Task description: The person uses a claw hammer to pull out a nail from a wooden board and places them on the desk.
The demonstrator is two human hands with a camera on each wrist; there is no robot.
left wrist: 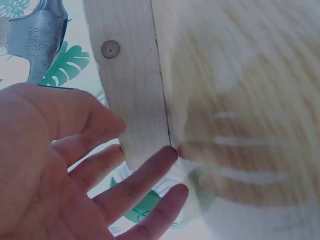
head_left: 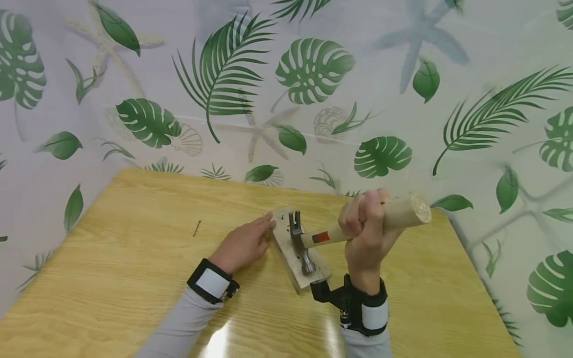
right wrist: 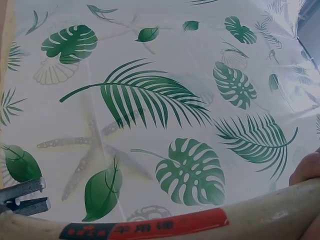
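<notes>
A small pale wooden board point(head_left: 288, 251) lies on the yellow wooden table point(head_left: 134, 278). My left hand point(head_left: 243, 243) rests flat against the board's left edge, fingers straight point(left wrist: 145, 177). My right hand point(head_left: 369, 233) grips the wooden handle of a claw hammer point(head_left: 331, 232). The hammer's steel head point(head_left: 300, 246) is over the board, face down near its front end. A nail head point(left wrist: 110, 49) sits flush in the board in the left wrist view. The hammer's claw point(right wrist: 22, 197) and red handle label point(right wrist: 145, 226) show in the right wrist view.
A loose nail point(head_left: 196, 228) lies on the table to the left of the board. A leaf-patterned sheet point(head_left: 313, 74) covers the walls behind and to both sides. The table's right edge runs close to my right arm.
</notes>
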